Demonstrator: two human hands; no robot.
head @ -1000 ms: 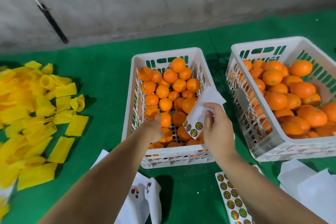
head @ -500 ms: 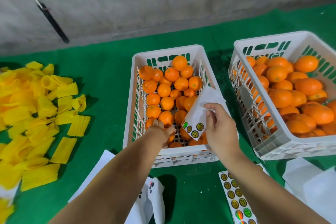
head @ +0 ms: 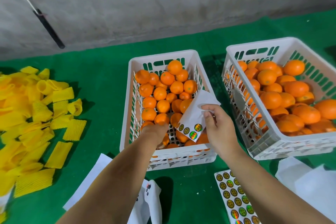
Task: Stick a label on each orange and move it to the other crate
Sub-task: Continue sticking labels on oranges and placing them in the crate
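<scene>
My left hand (head: 155,131) is down inside the middle crate (head: 164,160), at its near left, fingers curled over an orange (head: 164,140) that shows only as a sliver under my knuckles. My right hand (head: 217,127), just right of it over the same crate's near right corner, pinches a white label sheet (head: 193,114) between thumb and fingertips, its few remaining labels (head: 193,130) at the lower edge. The fuller crate (head: 272,143) of oranges stands at the right of the frame.
</scene>
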